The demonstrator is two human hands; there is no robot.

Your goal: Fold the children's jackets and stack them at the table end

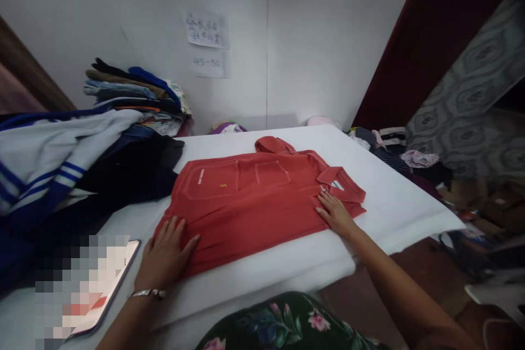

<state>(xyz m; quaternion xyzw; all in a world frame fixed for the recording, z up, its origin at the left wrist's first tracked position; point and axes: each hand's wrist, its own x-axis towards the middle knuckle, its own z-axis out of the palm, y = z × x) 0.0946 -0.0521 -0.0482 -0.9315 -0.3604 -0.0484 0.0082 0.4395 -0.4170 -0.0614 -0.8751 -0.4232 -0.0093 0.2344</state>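
Note:
A red collared shirt (246, 213) lies spread on the white-covered table (394, 202), its collar toward the right and its hem toward the left. White stitching, a pocket and small lettering show on its front. One sleeve is folded at the far side. My left hand (167, 246) rests flat on the near hem corner with the thumb spread. Near the collar, my right hand (335, 212) lies on the fabric, fingers stretched out. Neither hand grips anything.
Folded clothes (131, 93) are stacked at the back left, beside a heap of blue, white and black garments (82, 164). A device with a lit screen (110, 284) lies at the near left. More clothes (394, 153) sit beyond the right edge. Paper signs (207, 30) hang on the wall.

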